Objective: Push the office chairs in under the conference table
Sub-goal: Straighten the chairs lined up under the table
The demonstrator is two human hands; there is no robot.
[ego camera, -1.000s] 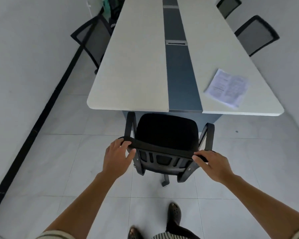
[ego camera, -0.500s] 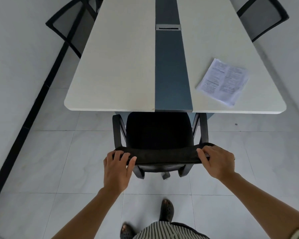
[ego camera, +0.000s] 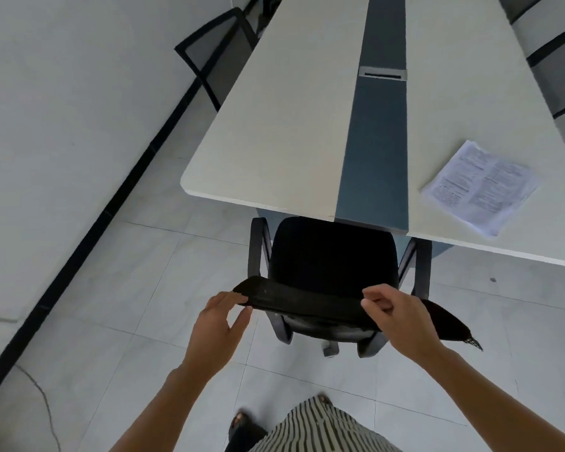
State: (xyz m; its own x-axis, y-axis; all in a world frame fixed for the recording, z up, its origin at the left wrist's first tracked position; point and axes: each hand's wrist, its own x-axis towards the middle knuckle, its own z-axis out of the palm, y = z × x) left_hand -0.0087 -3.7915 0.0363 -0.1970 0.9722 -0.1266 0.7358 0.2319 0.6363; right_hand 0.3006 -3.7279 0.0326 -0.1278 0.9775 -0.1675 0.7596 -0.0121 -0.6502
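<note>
Black office chair (ego camera: pixel 331 259) at lower centre, seat front tucked just under the near end of the worktop (ego camera: pixel 294 132), left hand (ego camera: pixel 217 324) loosened with fingertips touching the backrest top, right hand (ego camera: pixel 397 316) gripping it.

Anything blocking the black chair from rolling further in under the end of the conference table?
Nothing visible. The black chair has its front edge at the conference table end already, and the floor around it looks bare. The space beneath the tabletop is hidden.
</note>
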